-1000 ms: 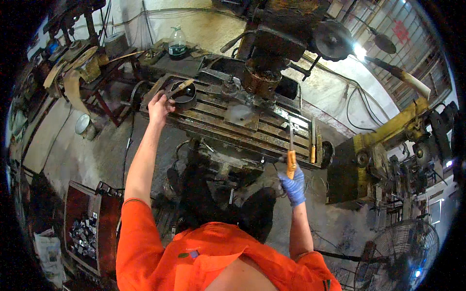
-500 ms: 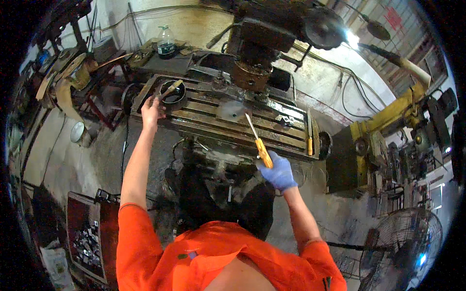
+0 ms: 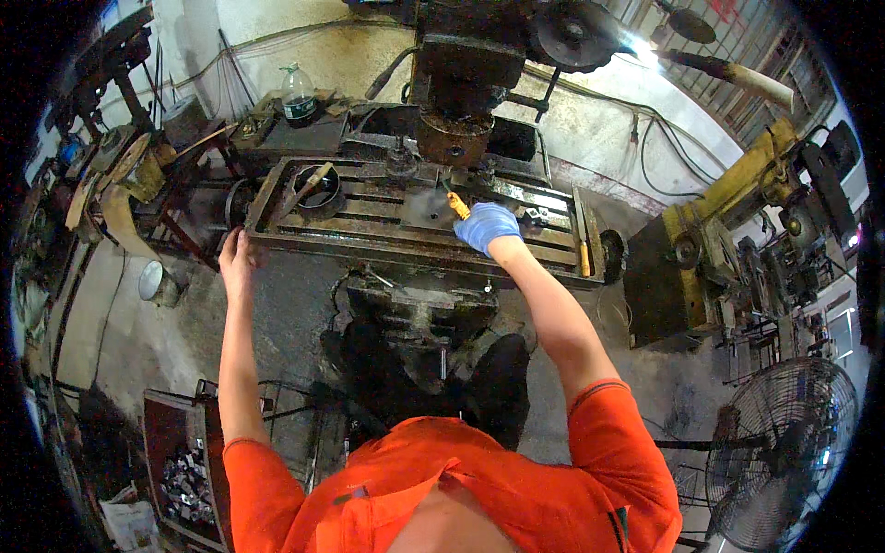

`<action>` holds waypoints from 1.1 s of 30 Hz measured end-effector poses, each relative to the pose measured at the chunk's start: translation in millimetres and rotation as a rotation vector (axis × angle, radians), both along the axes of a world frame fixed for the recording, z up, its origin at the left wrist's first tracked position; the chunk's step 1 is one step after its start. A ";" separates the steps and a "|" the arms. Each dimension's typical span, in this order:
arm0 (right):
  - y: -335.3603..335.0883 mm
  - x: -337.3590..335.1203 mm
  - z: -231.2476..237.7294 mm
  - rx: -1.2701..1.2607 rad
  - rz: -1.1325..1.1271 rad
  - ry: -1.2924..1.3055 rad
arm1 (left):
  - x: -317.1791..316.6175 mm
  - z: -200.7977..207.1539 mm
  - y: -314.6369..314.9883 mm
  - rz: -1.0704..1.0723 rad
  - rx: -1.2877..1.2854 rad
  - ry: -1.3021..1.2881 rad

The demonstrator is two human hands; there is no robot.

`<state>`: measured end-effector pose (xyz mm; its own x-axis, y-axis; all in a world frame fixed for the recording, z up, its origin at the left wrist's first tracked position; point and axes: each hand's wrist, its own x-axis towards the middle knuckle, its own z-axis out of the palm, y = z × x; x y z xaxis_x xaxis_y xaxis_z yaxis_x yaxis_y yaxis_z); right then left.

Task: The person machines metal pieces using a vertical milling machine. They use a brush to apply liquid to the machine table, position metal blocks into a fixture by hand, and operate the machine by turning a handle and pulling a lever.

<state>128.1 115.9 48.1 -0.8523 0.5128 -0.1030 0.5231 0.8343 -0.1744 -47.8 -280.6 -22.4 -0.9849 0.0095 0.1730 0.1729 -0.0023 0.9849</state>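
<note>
My right hand (image 3: 487,229), in a blue glove, is closed around the yellow handle of a screwdriver (image 3: 458,205). It reaches over the slotted machine table (image 3: 369,232), with the tool pointing toward the dark spindle head (image 3: 454,138); the tip is hard to make out. My bare left hand (image 3: 237,261) is at the table's front left corner, close to a handwheel (image 3: 240,205). Its fingers are partly apart, and I see nothing in them. A brush (image 3: 319,175) rests across a black bowl (image 3: 324,195) on the table's left part.
Another yellow-handled tool (image 3: 584,258) lies at the table's right end, near small metal parts (image 3: 535,216). A large bottle (image 3: 298,97) stands behind on the left. A fan (image 3: 784,452) is at lower right, and a box of metal pieces (image 3: 189,484) at lower left.
My right hand has moved forward and left over the table with the screwdriver. My left hand has drawn away from the brush and bowl, back to the table's left corner.
</note>
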 end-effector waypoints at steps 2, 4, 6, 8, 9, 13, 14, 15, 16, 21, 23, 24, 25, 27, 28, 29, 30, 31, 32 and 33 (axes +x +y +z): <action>-3.9 25.5 5.2 -0.024 -0.003 -0.048 | 10.9 -7.8 -12.6 -0.042 0.028 -0.009; -4.8 55.7 9.0 -0.047 0.041 -0.145 | 31.7 -7.5 -28.7 0.026 -0.072 -0.103; 10.0 78.9 9.2 -0.038 -0.079 -0.166 | 40.3 -10.3 -29.0 -0.021 -0.121 -0.078; 7.1 90.9 18.4 -0.030 -0.053 -0.181 | 46.4 -5.4 -16.6 -0.034 -0.142 -0.100; -9.1 89.6 19.5 -0.024 0.008 -0.182 | 51.5 2.8 -9.5 -0.078 -0.204 -0.049; -34.6 88.1 16.4 -0.072 0.060 -0.101 | 75.9 10.3 34.6 -0.223 0.004 -0.190; -37.3 85.1 11.1 -0.094 0.095 -0.093 | 87.4 6.3 48.4 -0.294 0.119 -0.238; -55.0 81.9 11.2 -0.145 0.238 -0.071 | 97.2 5.3 55.7 -0.347 0.159 -0.318; -77.5 91.5 15.1 -0.196 0.381 -0.068 | 101.4 -10.2 59.3 -0.508 0.299 -0.311; -122.4 97.1 -44.8 -0.292 0.511 -0.088 | 119.6 -39.0 71.1 -0.585 0.329 -0.371; -144.7 97.8 -37.3 -0.357 0.587 -0.131 | 124.7 -35.7 46.7 -0.489 0.265 -0.452; -151.9 100.2 -34.4 -0.388 0.605 -0.138 | 127.4 -27.3 32.8 -0.490 0.235 -0.475; -158.0 103.4 -36.0 -0.442 0.627 -0.096 | 128.9 -27.2 14.5 -0.472 0.245 -0.498; -175.3 102.4 -18.2 -0.400 0.746 -0.142 | 137.6 -16.2 -37.7 -0.331 0.147 -0.416; -177.5 103.3 -16.7 -0.351 0.803 -0.119 | 144.7 -0.7 -69.4 -0.218 0.030 -0.318; -176.2 104.4 -14.0 -0.424 0.766 -0.112 | 148.5 10.3 -107.0 -0.108 -0.231 -0.178; -170.5 108.8 -11.6 -0.494 0.717 -0.104 | 153.3 14.4 -148.3 -0.073 -0.292 -0.143; -165.5 112.3 -9.7 -0.563 0.670 -0.096 | 162.8 20.4 -182.4 0.127 -0.440 -0.123; -161.3 113.2 -8.3 -0.540 0.693 -0.054 | 167.5 16.2 -222.7 0.261 -0.517 -0.128; -152.4 115.4 -14.8 -0.558 0.652 -0.046 | 170.6 11.2 -262.8 0.417 -0.599 -0.248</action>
